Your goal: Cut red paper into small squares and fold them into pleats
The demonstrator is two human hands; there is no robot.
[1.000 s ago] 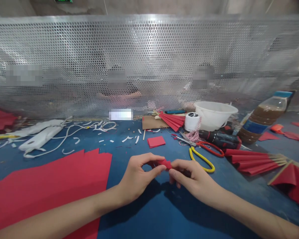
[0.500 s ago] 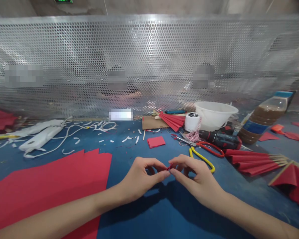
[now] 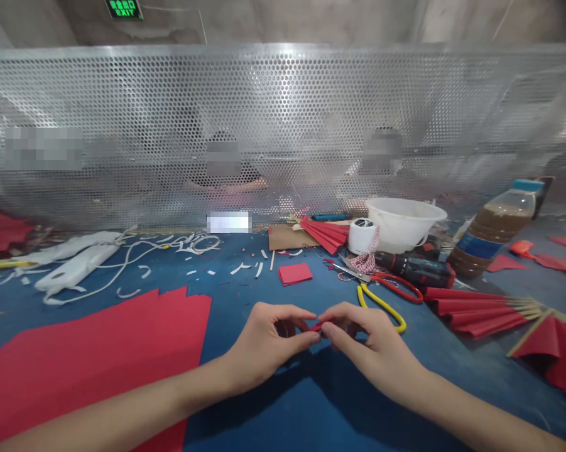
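The left hand and right hand both pinch a small red paper strip in their fingertip grips, its long axis lying sideways between them.

You can read only EXIT on the green sign up high (its smaller characters are too tiny to make out); the bottle's blue label stays illegible.

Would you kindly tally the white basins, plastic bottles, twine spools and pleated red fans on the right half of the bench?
White plastic basin: 1
Plastic bottle of brown liquid: 1
Spool of white twine: 1
Pleated red paper fans: 3
Total: 6
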